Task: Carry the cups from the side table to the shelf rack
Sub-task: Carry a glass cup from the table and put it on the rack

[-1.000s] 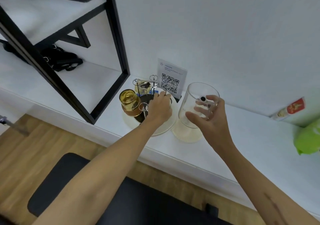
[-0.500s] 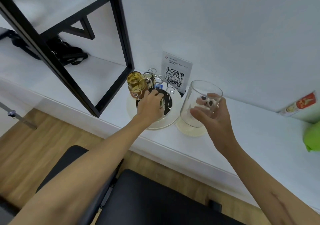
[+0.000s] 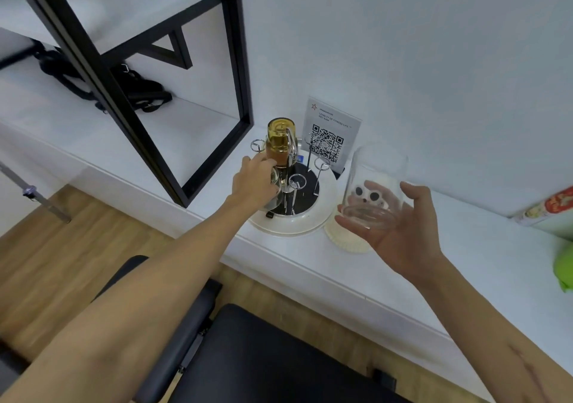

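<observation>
Two cups in hand: my left hand (image 3: 254, 182) pinches the upright amber cup (image 3: 280, 142); my right hand (image 3: 400, 226) cradles the clear glass (image 3: 376, 185), shelf rack (image 3: 148, 70) lying leftward, nearer my left.

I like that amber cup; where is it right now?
The amber cup hangs upside down on the cup stand, mid-frame, left of the QR sign, with the left hand touching it from below.

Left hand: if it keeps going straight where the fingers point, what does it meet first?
Likely the amber cup inverted on the cup rack; the left hand already has fingertips at its lower edge. Contact is unclear.
</observation>
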